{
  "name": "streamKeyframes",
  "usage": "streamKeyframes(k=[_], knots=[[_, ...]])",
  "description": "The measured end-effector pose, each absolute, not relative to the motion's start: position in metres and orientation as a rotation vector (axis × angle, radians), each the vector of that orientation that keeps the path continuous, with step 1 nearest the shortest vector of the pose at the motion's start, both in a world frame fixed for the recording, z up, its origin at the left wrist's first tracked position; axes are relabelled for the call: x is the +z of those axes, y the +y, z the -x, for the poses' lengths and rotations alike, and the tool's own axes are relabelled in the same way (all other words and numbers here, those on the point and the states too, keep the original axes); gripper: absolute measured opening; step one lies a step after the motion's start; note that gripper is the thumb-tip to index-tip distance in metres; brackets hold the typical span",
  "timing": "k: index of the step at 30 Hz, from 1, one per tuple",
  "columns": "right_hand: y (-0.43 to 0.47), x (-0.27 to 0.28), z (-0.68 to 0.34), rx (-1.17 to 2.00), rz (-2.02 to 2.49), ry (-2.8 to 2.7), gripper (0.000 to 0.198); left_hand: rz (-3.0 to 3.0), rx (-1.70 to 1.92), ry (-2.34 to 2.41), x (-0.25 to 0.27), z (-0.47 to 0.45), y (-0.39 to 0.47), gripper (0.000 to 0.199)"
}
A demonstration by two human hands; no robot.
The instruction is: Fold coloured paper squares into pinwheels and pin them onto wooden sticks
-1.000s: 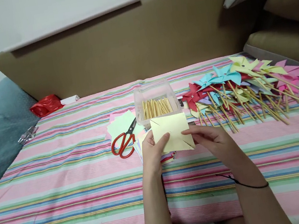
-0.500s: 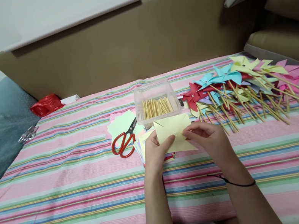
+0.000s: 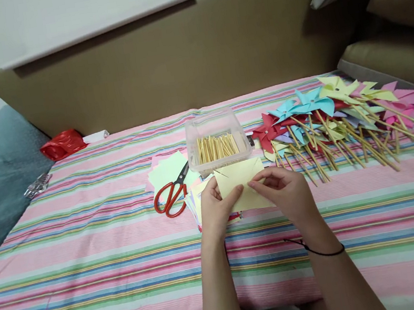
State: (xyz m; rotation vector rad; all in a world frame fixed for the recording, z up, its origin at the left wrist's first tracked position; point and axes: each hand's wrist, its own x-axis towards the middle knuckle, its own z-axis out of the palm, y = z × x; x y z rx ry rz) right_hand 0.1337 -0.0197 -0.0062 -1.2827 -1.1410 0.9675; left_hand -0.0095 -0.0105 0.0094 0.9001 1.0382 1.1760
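Note:
A square of yellow paper (image 3: 240, 173), with slits running in from its corners, is held up in front of me. My left hand (image 3: 216, 207) is closed on its left side, thumb lying on the face near the middle. My right hand (image 3: 283, 189) is closed in a pinch at the paper's centre, thumb and forefinger together; whether something small sits between those fingertips I cannot make out. Below and behind the held sheet lies a stack of coloured paper (image 3: 194, 208). Red-handled scissors (image 3: 172, 198) rest to its left, partly over loose pastel sheets (image 3: 169, 169).
A clear plastic box (image 3: 211, 122) of short wooden sticks (image 3: 217, 148) stands just beyond my hands. Finished paper pinwheels (image 3: 313, 101) on sticks pile up at the right. A red plastic bag (image 3: 63, 144) and metal pieces (image 3: 38, 186) lie far left on the striped cloth (image 3: 105, 237).
My right hand has moved slightly left, its pinched fingertips now over the centre of the yellow paper, close to my left thumb. The left hand has stayed nearly in place.

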Motion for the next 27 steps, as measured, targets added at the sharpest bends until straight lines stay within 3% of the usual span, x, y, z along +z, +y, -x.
streamKeyframes(k=[11,13,17,27], knots=[[-0.019,-0.006,-0.132,0.956,1.236,-1.192,0.016,-0.940,1.205,1.104,0.001,0.012,-0.007,0.045],[-0.019,-0.005,-0.131,1.012,1.194,-1.112,0.029,-0.922,1.237,1.122,-0.001,0.011,-0.005,0.045],[-0.017,-0.004,-0.127,1.190,1.104,-0.962,0.072,-0.895,1.301,1.162,0.000,0.009,-0.004,0.045],[-0.016,0.000,-0.123,1.269,1.126,-0.865,0.083,-0.886,1.283,1.162,0.006,0.006,-0.007,0.041]])
